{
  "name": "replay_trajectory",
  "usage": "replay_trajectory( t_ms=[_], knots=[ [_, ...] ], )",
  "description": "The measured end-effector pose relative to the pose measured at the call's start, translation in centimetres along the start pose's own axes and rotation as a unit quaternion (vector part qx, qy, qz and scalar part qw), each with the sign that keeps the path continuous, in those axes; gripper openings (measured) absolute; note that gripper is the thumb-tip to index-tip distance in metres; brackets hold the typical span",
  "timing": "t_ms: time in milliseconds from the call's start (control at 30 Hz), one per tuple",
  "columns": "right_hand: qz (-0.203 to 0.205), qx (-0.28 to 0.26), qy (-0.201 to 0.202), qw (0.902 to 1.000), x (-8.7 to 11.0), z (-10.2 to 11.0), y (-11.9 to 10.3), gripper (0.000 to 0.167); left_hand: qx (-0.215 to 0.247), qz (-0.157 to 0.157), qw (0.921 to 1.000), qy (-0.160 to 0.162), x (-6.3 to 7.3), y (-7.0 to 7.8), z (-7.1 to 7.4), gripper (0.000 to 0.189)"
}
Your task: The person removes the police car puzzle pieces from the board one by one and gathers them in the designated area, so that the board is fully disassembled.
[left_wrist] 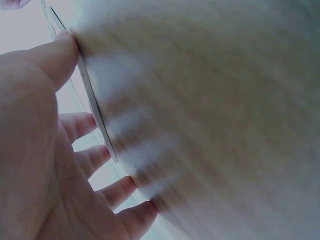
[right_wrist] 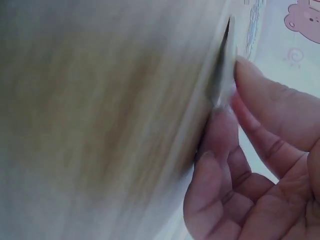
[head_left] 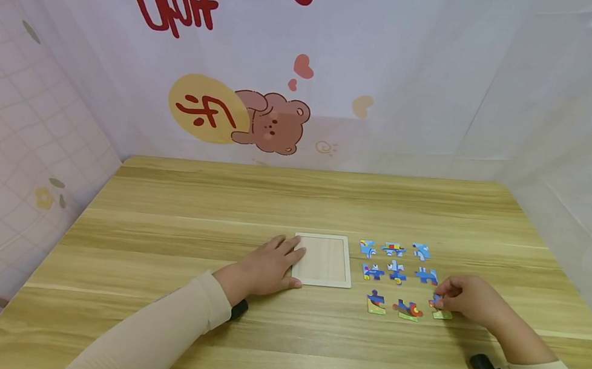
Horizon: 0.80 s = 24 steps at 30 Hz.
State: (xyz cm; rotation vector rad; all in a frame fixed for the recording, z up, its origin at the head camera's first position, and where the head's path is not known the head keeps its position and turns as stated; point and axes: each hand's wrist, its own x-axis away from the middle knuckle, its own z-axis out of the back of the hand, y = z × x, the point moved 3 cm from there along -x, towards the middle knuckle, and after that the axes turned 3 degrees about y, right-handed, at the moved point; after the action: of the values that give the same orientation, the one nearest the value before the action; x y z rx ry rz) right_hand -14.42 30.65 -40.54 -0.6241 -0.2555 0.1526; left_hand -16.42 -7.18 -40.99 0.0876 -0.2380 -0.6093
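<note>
My left hand (head_left: 267, 266) rests on the left edge of a square wooden puzzle tray (head_left: 322, 283), its fingers spread with the tips on the rim and the table. In the left wrist view the tray's thin edge (left_wrist: 92, 100) runs beneath the thumb and fingers. At the lower right, my right hand (head_left: 472, 299) pinches a jigsaw piece (head_left: 442, 315) with a green lower edge. The right wrist view has this piece (right_wrist: 226, 70) edge-on between thumb and fingers, one side tilted up from the table. Its picture is partly hidden by the fingers.
Several other colourful jigsaw pieces lie apart in three rows right of the tray, among them a bottom-row piece (head_left: 408, 310) and a top-row piece (head_left: 394, 248). The wooden table (head_left: 250, 203) meets a printed cloth wall (head_left: 420, 101) at the back.
</note>
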Motion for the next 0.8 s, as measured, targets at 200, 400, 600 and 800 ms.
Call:
replay_trajectory(
  t_ms=[200,400,600,800],
  knots=[
    [0.007,0.0,0.001,1.0,0.1,0.0,-0.2,0.012,0.005,0.002,1.0,-0.003,-0.1,0.0,0.0,0.071],
    [-0.002,-0.001,0.002,1.0,0.1,0.0,-0.2,0.017,0.015,0.005,0.9998,-0.01,-0.2,-0.1,-0.1,0.071],
    [-0.005,0.018,0.011,0.9998,0.0,0.6,-0.2,0.02,0.03,0.011,0.9994,-0.016,-0.3,-0.2,-0.1,0.073],
    [0.001,0.032,0.058,0.9978,0.1,2.3,-1.4,0.042,0.07,0.028,0.9969,0.022,0.4,-0.8,0.8,0.076]
  ],
)
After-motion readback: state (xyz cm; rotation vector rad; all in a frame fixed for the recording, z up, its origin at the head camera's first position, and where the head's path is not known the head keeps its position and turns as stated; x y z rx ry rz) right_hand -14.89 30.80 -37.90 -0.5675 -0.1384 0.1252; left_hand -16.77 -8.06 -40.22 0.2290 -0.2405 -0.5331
